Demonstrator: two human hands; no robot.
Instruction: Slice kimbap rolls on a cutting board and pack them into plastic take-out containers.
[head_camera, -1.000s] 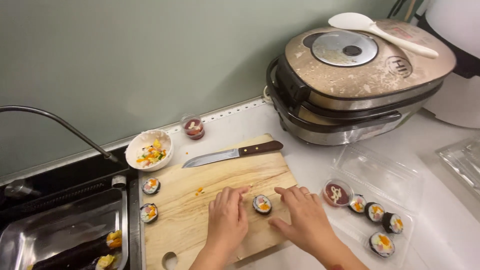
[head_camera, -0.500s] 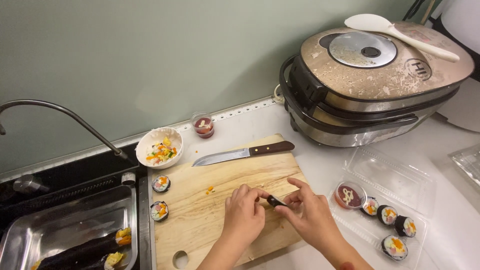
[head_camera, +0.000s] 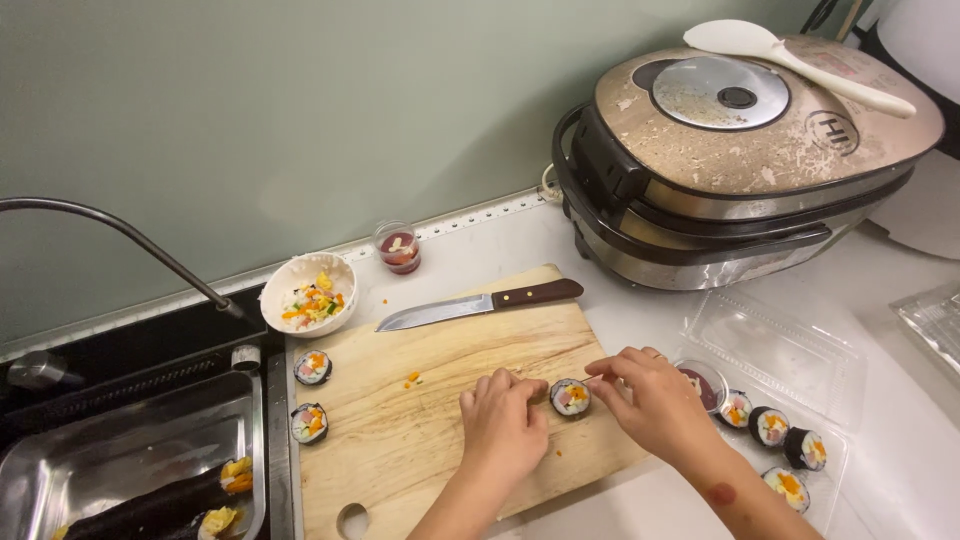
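A seaweed rice roll slice (head_camera: 570, 397) sits on the wooden cutting board (head_camera: 430, 440), pinched between both hands. My left hand (head_camera: 503, 430) touches its left side with the fingertips. My right hand (head_camera: 655, 403) holds its right side with thumb and fingers. Two more roll slices (head_camera: 312, 367) (head_camera: 309, 423) lie at the board's left edge. A knife (head_camera: 480, 303) with a dark wooden handle lies along the board's far edge.
A clear plastic tray (head_camera: 790, 360) at right holds several roll slices (head_camera: 770, 427) and a small sauce cup (head_camera: 704, 384). A large rice cooker (head_camera: 740, 150) with a white paddle (head_camera: 790, 60) stands behind. A white bowl of chopped filling (head_camera: 310, 295), a small sauce cup (head_camera: 398, 247), and a metal tray (head_camera: 120, 460) with uncut rolls are at left.
The view has shifted slightly. Both hands have stayed around the roll slice near the board's right side, turning it so its cut face shows.
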